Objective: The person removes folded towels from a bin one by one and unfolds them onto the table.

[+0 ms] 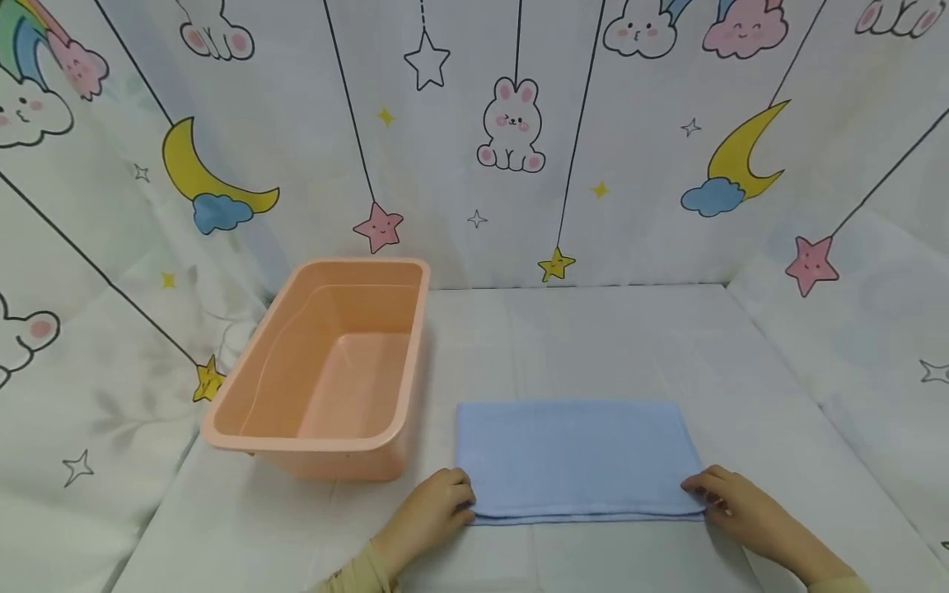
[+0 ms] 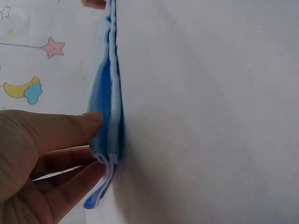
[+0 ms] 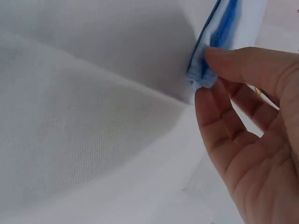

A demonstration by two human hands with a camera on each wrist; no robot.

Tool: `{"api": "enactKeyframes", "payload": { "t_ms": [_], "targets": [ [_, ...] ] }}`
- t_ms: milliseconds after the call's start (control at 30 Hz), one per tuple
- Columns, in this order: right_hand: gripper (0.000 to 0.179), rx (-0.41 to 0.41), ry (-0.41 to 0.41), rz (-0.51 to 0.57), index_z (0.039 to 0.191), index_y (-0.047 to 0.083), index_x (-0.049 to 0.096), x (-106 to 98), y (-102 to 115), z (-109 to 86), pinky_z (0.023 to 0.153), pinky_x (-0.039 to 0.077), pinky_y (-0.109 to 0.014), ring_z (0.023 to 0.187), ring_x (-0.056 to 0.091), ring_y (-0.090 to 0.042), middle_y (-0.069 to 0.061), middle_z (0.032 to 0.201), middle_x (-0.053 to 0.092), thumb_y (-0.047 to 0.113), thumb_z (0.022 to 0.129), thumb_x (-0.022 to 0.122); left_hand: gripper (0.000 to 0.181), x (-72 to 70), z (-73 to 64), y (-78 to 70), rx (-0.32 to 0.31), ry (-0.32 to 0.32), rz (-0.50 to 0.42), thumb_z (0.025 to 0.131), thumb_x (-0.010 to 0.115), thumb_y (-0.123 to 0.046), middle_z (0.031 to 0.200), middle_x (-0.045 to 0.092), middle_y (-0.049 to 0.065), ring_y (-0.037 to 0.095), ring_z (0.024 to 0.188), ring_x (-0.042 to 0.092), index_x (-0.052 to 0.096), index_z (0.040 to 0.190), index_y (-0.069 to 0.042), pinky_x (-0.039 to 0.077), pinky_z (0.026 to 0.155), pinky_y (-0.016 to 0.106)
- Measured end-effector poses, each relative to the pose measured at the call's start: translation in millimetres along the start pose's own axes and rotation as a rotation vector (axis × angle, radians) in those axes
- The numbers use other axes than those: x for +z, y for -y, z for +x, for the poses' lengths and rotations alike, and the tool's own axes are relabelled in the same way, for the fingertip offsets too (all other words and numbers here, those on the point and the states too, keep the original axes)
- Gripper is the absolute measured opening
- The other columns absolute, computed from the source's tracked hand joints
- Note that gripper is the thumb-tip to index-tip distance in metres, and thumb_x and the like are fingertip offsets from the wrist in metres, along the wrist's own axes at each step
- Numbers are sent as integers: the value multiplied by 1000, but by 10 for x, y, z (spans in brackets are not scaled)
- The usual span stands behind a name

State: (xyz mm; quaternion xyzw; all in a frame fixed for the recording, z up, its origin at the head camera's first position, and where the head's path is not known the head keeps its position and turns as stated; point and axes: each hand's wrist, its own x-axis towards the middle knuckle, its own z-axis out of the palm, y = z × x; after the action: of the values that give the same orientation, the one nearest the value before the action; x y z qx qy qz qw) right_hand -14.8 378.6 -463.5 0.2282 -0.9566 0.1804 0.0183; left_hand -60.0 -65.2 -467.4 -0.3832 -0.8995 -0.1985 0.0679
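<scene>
A light blue towel point(image 1: 578, 457), folded into a flat rectangle, lies on the white-covered table, its layered edge towards me. At its near left corner my left hand point(image 1: 433, 511) pinches the layers between thumb and fingers. My right hand point(image 1: 749, 506) pinches the near right corner in the same manner. In the left wrist view the towel's layers point(image 2: 106, 102) part slightly by the thumb, and the left hand point(image 2: 42, 163) has its other fingers below them. The right wrist view has the right hand point(image 3: 252, 121) with thumb and forefinger on the towel's corner point(image 3: 202, 74).
To the left of the towel stands a peach plastic basin point(image 1: 404, 403) with nothing visible inside. A white cloth point(image 1: 593, 346) covers the table. Printed curtains point(image 1: 474, 165) with moons, stars and rabbits hang at the back and both sides.
</scene>
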Motion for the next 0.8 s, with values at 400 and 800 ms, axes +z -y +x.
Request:
{"api": "enactKeyframes", "payload": {
  "t_ms": [400, 800],
  "targets": [
    [16, 208, -168, -64, 90, 14, 69, -336, 89, 206, 47, 35, -19, 59, 39, 8, 11, 71, 53, 2, 79, 68, 11, -276, 329, -69, -371, -160, -294, 89, 61, -18, 50, 53, -8, -5, 41, 38, 69, 94, -13, 32, 39, 14],
    [38, 362, -240, 708, 128, 0, 47, -659, -168, 692, 77, 51, -11, 97, 61, 10, 22, 108, 63, 22, 98, 47, 30, -402, 1041, 79, -609, -358, -1064, 96, 50, -19, 118, 64, 15, 27, 109, 61, 49, 123, -6, 49, 90, 34]
  ]
}}
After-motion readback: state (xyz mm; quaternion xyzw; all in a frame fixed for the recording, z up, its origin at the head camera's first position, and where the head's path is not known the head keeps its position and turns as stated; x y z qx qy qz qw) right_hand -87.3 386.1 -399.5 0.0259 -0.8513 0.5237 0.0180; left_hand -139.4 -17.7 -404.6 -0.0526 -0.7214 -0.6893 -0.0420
